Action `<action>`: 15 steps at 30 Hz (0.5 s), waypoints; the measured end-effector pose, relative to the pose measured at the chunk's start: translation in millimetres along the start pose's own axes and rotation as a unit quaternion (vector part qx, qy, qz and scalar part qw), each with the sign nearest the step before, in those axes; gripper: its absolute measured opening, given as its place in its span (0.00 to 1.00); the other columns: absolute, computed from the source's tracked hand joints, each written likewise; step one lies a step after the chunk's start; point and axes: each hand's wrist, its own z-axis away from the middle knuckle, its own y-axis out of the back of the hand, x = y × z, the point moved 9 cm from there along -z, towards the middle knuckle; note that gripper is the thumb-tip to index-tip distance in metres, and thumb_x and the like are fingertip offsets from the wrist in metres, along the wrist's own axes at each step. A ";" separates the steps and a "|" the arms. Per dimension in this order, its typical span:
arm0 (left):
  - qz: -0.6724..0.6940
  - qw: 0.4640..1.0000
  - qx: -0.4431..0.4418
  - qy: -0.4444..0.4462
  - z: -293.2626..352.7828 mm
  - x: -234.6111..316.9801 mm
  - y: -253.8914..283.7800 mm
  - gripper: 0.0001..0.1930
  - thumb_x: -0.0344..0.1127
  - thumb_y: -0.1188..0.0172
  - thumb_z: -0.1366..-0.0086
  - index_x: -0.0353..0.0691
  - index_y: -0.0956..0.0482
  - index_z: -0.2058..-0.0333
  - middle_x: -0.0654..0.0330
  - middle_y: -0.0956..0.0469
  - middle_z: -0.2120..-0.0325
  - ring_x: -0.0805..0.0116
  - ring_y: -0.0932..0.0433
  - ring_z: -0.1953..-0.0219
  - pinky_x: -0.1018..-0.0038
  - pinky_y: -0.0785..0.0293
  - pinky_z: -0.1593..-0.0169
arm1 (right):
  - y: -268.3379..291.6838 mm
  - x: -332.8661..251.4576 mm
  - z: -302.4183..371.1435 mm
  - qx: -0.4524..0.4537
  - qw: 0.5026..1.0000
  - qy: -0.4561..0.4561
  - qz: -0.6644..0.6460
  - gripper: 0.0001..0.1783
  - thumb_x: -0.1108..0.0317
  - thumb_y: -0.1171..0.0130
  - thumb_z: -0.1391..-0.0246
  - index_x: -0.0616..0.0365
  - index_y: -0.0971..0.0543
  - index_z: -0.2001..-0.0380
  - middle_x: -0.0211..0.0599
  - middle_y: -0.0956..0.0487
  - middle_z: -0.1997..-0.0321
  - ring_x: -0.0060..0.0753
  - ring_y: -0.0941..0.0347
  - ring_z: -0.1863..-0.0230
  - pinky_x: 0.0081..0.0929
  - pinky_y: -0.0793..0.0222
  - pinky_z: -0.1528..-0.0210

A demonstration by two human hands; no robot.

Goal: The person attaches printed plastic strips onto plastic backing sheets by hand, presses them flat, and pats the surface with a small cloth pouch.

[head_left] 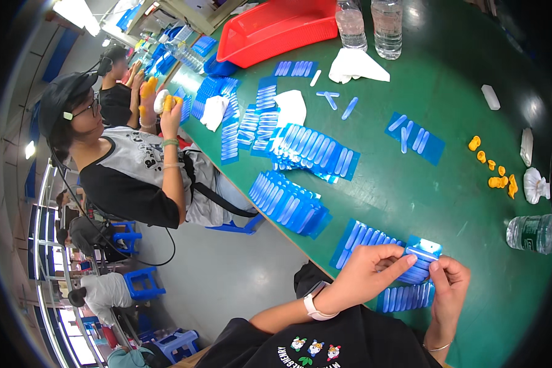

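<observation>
My left hand and my right hand are both closed at the table's near edge. Between their thumbs and fingers is a blue film sheet with pale oblong strips on it. The sheet looks bent, and my fingers cover parts of it. Just left of my left hand lies a blue sheet of strips, partly hidden by that hand. Below the held sheet, another row of strips on blue film rests near my right hand. A white-banded watch is on my left wrist.
Stacks of blue strip sheets lie to the left on the green table. Yellow finger cots and a lying bottle are at right. A red basket stands at the back. A co-worker sits at left.
</observation>
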 end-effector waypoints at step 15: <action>-0.012 1.000 -0.008 -0.026 0.3 6.1 -4.6 0.09 0.33 0.43 0.40 0.32 0.25 0.73 0.68 0.31 0.83 0.87 0.37 0.80 0.85 0.40 0.78 | -0.2 -2.7 0.9 -0.005 1.000 0.001 -0.007 0.07 0.75 0.46 0.50 0.61 0.28 0.80 0.21 0.32 0.80 0.11 0.42 0.78 0.12 0.47 0.75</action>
